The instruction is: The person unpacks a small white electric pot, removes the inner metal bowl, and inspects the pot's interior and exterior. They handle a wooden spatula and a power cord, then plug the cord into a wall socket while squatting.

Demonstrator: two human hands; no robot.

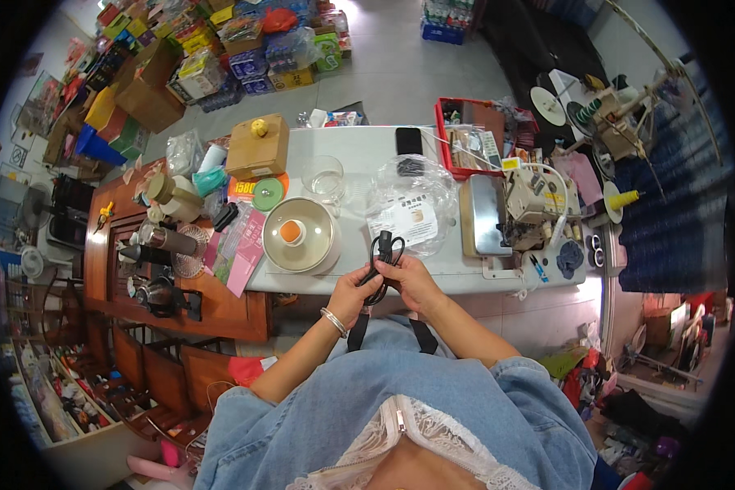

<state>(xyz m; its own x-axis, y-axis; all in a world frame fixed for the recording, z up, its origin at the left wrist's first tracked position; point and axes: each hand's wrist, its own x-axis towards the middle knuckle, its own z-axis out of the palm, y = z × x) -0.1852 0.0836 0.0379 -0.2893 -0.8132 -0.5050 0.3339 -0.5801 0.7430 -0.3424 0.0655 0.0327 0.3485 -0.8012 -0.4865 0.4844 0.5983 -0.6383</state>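
Observation:
A black power cord (384, 244), looped into a bundle with its connector pointing away from me, is held over the front edge of the white sewing table (355, 283). My left hand (354, 288) grips the bundle's left side, and my right hand (410, 280) pinches it from the right. Just beyond lie a crumpled clear plastic bag (441, 177) and a printed paper sheet (407, 222). To the left stands a round cream electric pot (332, 248) with an orange knob on its lid. A clear glass or plastic container (326, 174) is behind the pot.
An overlock sewing machine (533, 196) stands at the right beside a metal-topped box (490, 214). Farther back are a phone (408, 141) and a red tray (444, 138). A cardboard box (254, 150), a green lid (268, 195) and a wooden table (233, 318) are at the left.

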